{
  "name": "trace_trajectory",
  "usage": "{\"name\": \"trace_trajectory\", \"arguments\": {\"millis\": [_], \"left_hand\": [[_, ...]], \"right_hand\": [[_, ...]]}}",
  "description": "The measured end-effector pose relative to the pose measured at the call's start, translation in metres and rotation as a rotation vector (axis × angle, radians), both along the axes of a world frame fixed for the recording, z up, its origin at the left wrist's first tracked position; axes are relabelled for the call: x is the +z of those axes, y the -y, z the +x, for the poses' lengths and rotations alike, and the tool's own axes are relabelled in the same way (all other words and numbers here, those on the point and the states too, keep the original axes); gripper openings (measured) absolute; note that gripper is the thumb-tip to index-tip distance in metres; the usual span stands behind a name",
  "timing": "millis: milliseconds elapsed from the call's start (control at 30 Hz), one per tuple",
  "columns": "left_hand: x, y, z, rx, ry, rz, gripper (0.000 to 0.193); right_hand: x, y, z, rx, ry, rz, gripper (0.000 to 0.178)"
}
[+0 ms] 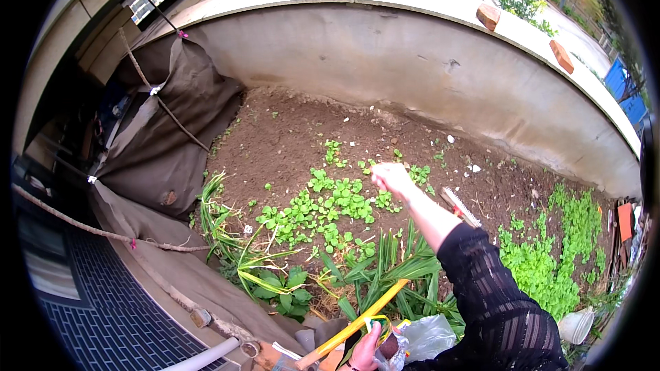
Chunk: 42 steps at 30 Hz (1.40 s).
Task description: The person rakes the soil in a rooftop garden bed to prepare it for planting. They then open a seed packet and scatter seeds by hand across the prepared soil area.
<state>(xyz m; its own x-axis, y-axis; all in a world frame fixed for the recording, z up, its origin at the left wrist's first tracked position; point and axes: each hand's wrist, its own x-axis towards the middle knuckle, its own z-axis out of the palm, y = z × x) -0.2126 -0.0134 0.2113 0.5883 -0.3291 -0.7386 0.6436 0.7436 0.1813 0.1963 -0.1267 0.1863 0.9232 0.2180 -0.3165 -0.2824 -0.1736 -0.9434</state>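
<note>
My right hand reaches out over the garden bed, its fingers closed together. What it holds, if anything, is too small to make out. Below it grow low leafy green seedlings in brown soil. Close to my body, my left hand is closed on a crumpled plastic packet with yellow and green edges. A clear plastic bag bulges beside it. A yellow wooden handle slants past this hand; I cannot tell whether the hand touches it.
A rake-like toothed tool lies on the soil right of my forearm. Denser greens grow at right, long-leaved plants nearer me. A concrete wall bounds the far side, bearing bricks. Dark cloth hangs at left; a white bucket lies lower right.
</note>
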Motion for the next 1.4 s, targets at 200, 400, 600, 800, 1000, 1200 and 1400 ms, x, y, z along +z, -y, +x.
{"name": "trace_trajectory", "arguments": {"millis": [200, 400, 600, 800, 1000, 1200, 1400], "left_hand": [[0.006, 0.001, 0.002, -0.004, -0.019, 0.100, 0.029], [0.032, 0.004, 0.011, 0.045, -0.082, 0.044, 0.025], [0.031, 0.003, 0.009, -0.040, 0.046, -0.081, 0.025], [0.003, 0.008, -0.005, 0.098, 0.064, -0.296, 0.021], [-0.029, 0.009, -0.026, 0.047, 0.108, -0.389, 0.030], [-0.030, 0.013, -0.036, 0.082, 0.030, -0.298, 0.032], [-0.021, 0.014, -0.028, 0.063, 0.044, -0.361, 0.027]], "right_hand": [[-0.089, 0.027, -0.090, -0.170, -0.502, 0.269, 0.009], [-0.081, 0.038, -0.097, -0.178, -0.580, 0.245, 0.010], [-0.001, 0.111, 0.036, -0.540, 0.146, 0.300, 0.016], [-0.041, 0.199, -0.026, -0.644, -0.020, 0.286, 0.014], [-0.098, 0.206, -0.125, -0.595, -0.465, 0.184, 0.010], [-0.084, 0.182, -0.115, -0.445, -0.505, 0.161, 0.010], [0.028, 0.223, 0.004, -0.609, 0.218, 0.357, 0.015]]}}
